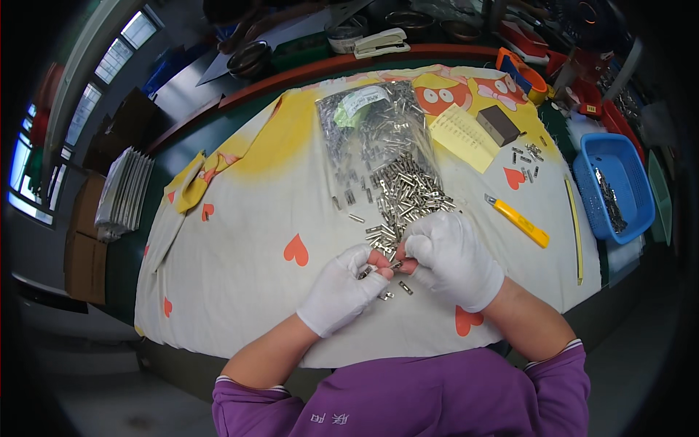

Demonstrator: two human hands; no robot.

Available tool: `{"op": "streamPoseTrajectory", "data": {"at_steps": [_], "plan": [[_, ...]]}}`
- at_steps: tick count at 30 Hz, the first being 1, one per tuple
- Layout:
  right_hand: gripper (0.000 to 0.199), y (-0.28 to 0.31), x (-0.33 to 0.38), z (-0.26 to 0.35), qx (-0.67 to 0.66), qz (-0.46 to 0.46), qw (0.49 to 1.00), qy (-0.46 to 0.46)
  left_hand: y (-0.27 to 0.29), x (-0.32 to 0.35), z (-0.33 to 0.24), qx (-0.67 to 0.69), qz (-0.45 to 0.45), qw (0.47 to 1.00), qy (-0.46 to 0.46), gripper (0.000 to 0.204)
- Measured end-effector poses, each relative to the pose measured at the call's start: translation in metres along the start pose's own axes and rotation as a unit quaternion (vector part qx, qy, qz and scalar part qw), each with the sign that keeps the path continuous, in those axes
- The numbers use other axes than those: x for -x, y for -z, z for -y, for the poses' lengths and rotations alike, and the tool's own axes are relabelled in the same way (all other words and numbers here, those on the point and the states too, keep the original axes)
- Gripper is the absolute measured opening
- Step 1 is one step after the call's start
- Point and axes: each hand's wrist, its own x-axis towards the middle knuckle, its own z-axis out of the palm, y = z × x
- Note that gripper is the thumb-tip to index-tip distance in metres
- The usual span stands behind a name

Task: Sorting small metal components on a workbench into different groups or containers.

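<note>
Your left hand and right hand meet, fingers bent, pinching one small metal piece on your side of the uncountably dense pile; one yellow knife lies right.

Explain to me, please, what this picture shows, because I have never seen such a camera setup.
There is no machine here, only a person's white-gloved left hand and right hand. One head-worn camera looks down from above; its fisheye lens bends straight edges. On the patterned cloth lie a clear plastic bag, a heap of metal parts at its near end, a yellow cutter, a yellow paper and a dark block. A blue basket stands at the right. Between the bare fingertips is a small metal part; I cannot tell which hand grips it.
</note>
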Motion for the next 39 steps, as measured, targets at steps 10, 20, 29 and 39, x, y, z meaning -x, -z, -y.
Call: {"op": "streamPoseTrajectory", "data": {"at_steps": [10,20,29,39], "plan": [[0.009,0.000,0.000,-0.003,-0.031,-0.016,0.999,0.019,-0.001,0.002,-0.004,0.004,-0.015,1.000,-0.024,0.010],[0.012,0.000,0.002,0.000,-0.035,-0.026,0.999,0.010,0.002,0.001,0.001,0.085,0.042,0.995,0.018,0.019],[0.012,0.000,0.004,0.001,-0.064,-0.023,0.998,0.001,0.001,0.003,-0.005,0.107,0.051,0.992,0.042,0.028],[0.015,-0.007,0.005,0.000,-0.122,0.006,0.992,-0.012,-0.002,0.000,0.004,0.180,0.082,0.980,0.035,0.036]]}}
